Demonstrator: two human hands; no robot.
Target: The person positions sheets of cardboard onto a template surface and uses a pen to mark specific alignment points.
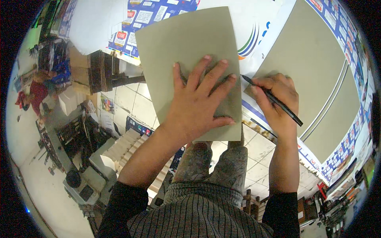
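Beneath my left hand (200, 97) lies a grey-green sheet of cardboard (186, 41). That hand is flat with its fingers spread, pressing on the sheet's lower middle. My right hand (283, 97) grips a slim black pen (286, 109) between thumb and fingers. The pen slants up to the left, and its tip is close beside the cardboard's right edge; whether it touches cannot be seen. The sheet's lower end juts out past the table edge, above my legs. To the right, a larger grey-green board (305, 51) rests on the table, partly behind my right hand.
Blue-and-white printed sheets (143, 18) cover parts of the table. Two thin white strips (327, 101) cross the larger board. At left stand a brown wooden stand (85, 71), pale stacked pieces (125, 152) and a grey machine (81, 192). A person in red (38, 93) is farther off.
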